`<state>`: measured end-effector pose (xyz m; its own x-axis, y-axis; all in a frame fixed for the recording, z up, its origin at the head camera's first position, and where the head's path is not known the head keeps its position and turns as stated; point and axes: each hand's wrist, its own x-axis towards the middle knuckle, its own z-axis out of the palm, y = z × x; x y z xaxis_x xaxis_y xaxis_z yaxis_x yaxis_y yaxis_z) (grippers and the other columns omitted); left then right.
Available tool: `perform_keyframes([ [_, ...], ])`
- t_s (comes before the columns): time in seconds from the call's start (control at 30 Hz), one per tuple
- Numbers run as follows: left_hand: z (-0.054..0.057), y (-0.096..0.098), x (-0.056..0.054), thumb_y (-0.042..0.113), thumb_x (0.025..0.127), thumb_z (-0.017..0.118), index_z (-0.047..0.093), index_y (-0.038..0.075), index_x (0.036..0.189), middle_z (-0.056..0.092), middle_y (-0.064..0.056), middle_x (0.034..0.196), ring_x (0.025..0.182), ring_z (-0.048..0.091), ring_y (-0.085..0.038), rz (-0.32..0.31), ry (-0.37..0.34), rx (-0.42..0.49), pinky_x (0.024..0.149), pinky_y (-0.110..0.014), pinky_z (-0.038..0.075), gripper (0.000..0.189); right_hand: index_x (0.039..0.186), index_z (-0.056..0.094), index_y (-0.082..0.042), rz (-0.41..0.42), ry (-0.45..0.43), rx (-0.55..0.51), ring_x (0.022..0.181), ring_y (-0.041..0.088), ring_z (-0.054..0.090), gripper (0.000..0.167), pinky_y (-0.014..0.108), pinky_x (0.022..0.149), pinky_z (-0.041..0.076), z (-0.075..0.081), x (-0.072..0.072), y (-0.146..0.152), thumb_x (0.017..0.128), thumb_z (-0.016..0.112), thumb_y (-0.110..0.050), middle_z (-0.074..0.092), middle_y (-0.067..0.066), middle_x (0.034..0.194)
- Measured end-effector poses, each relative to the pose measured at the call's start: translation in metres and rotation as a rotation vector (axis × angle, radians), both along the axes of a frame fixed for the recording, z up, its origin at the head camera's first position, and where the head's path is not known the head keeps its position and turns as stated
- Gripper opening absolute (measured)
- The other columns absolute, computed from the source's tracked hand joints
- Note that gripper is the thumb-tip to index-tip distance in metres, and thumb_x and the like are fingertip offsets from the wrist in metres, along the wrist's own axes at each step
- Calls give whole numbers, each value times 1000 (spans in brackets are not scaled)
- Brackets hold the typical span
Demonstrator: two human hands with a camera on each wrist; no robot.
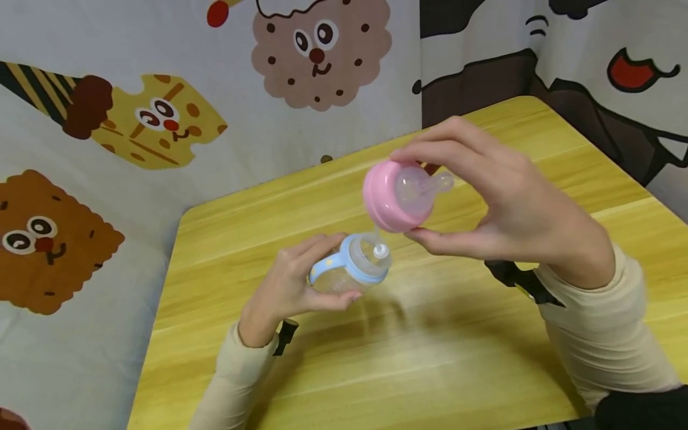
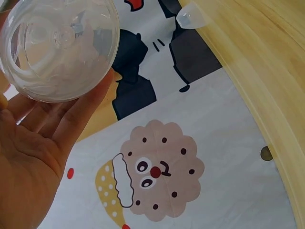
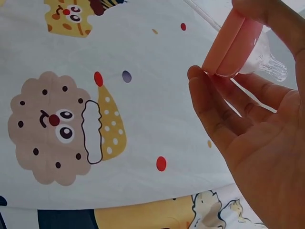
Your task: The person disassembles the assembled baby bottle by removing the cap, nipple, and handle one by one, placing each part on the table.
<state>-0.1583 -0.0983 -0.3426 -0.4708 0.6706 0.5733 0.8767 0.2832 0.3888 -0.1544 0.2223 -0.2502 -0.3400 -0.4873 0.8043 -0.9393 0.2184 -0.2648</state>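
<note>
My left hand (image 1: pixel 287 283) grips a clear baby bottle (image 1: pixel 340 280) with a light blue collar and handle (image 1: pixel 329 263); its open mouth tilts up to the right. In the left wrist view the bottle's round base (image 2: pixel 64 52) faces the camera. My right hand (image 1: pixel 516 206) pinches a pink bottle cap (image 1: pixel 384 200) between thumb and fingers, just above the bottle. A clear teat (image 1: pixel 421 188) sticks out of the cap to the right. From the cap's underside hangs a thin straw with a whitish weighted end (image 1: pixel 381 251), which overlaps the bottle mouth.
Beneath both hands lies a yellow wood-grain table (image 1: pixel 365 370). Behind and left of it hangs a cartoon-printed cloth (image 1: pixel 231 77). A small clear dome-shaped piece (image 2: pixel 190 17) shows by the table edge in the left wrist view.
</note>
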Motion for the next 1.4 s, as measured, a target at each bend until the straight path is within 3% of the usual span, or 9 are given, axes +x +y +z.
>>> perform_keyframes([
  [0.47,-2,3,4,48,86,83,67,-4,128,78,-14,111,92,76,-22,-9,2,2,83,-34,65,68,137,64,4,-73,-2,-38,110,25,61,75,26,98,51,3,2,1,70,90,-16,64,19,127],
  [0.7,-3,1,8,55,88,79,67,-4,129,78,-14,108,86,75,-21,32,14,-4,75,-32,64,73,134,62,7,-48,-28,-23,112,24,60,65,25,98,52,3,3,-4,80,85,-21,63,20,128],
  [0.9,-1,4,7,55,89,78,67,-4,129,78,-13,108,86,74,-20,24,24,-3,75,-32,64,72,133,62,7,-56,-42,-29,113,26,60,59,23,102,50,3,1,-3,88,80,-27,62,21,127],
  [1.23,-2,6,8,52,87,81,68,-1,130,78,-11,108,87,74,-19,40,6,-3,75,-33,63,70,135,62,6,-72,-59,-16,116,28,60,61,24,106,48,1,-5,-2,82,83,-15,61,22,127],
  [1.4,-3,6,8,53,88,79,67,-3,130,78,-12,109,87,74,-20,41,-1,-14,75,-33,64,71,136,61,6,-127,-80,19,116,29,59,67,26,107,47,-2,-13,2,77,88,-10,60,22,127],
])
